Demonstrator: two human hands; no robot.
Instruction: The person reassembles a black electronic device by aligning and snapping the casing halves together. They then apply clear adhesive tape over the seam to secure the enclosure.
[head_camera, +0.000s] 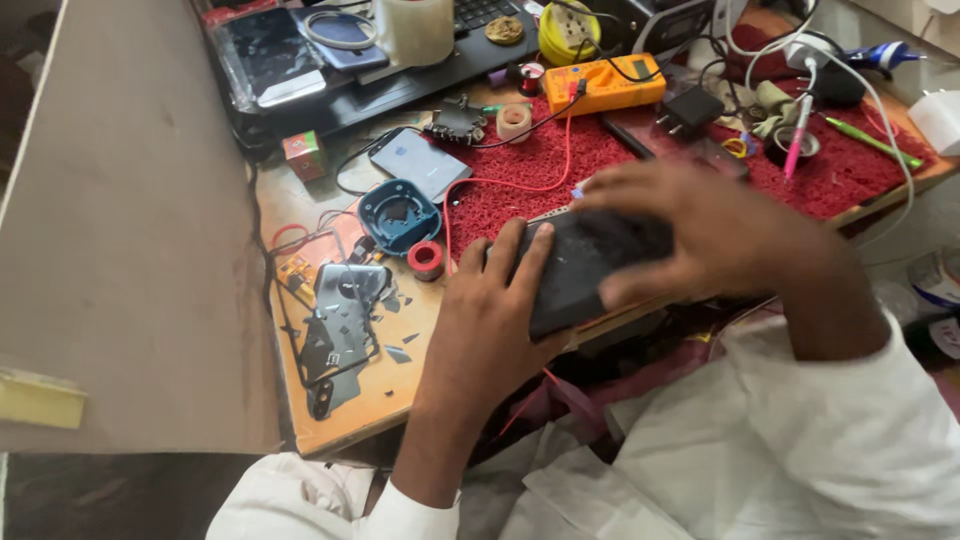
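Together we grip the dark phone (590, 270) at the table's near edge. Our left hand (495, 310) clasps its lower end, our right hand (700, 230) its upper; its long axis runs left-right between them.

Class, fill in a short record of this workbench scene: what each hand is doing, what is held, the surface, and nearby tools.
Left hand: left hand grips the near end of the dark phone
Right hand: right hand covers the phone's far end
Surface: red mat on a wooden bench
Nearby tools: orange multimeter, red tape roll, blue round casing
Loose parts: broken phone back panel
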